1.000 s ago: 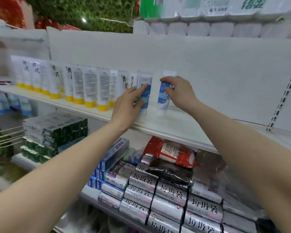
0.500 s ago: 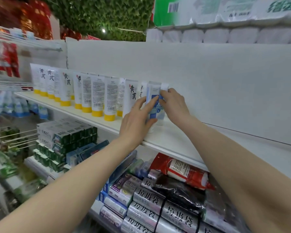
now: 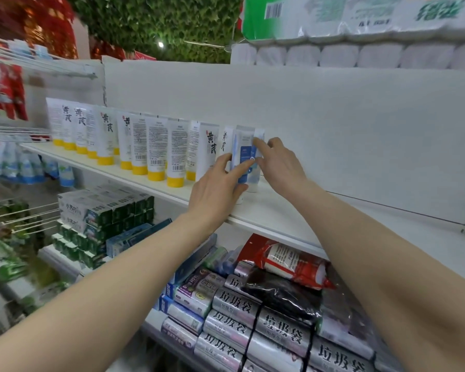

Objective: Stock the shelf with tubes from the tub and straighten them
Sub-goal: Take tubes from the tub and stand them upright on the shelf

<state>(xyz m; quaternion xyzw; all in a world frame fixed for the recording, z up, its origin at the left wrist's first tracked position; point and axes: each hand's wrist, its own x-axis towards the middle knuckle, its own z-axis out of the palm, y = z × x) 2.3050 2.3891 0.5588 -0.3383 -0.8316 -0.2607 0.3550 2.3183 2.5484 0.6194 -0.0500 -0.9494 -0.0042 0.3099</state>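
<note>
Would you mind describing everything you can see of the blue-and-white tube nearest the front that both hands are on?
The blue-and-white tube stands upright on its cap on the white shelf, at the right end of the row of yellow-capped tubes. It looks like soft plastic, with a pale body, a blue label panel and a flat crimped top end. The left hand touches its front and lower part; the right hand lays a finger across its upper part. A second similar tube stands close behind it; contact is unclear.

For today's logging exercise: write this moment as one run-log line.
left hand steadies front blue tube | right hand touches rear blue tube | both upright on shelf
</note>
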